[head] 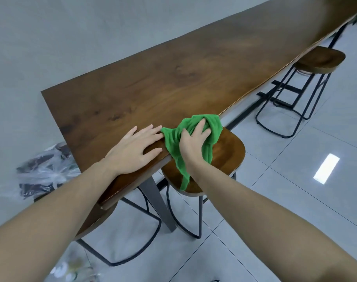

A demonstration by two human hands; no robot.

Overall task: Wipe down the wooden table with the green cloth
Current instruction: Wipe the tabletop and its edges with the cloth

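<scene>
Green cloth (193,137) bunched under right hand (191,143), table (153,78) edge

Café-like room: long wooden table (173,82), bar stools (320,60).

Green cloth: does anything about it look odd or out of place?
Slightly. The green cloth is bunched under the right hand at the wooden table edge, and one end hangs down over the stool seat.

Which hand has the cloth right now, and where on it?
The right hand grips the green cloth at its bunched middle; one end hangs off the table edge.
</scene>
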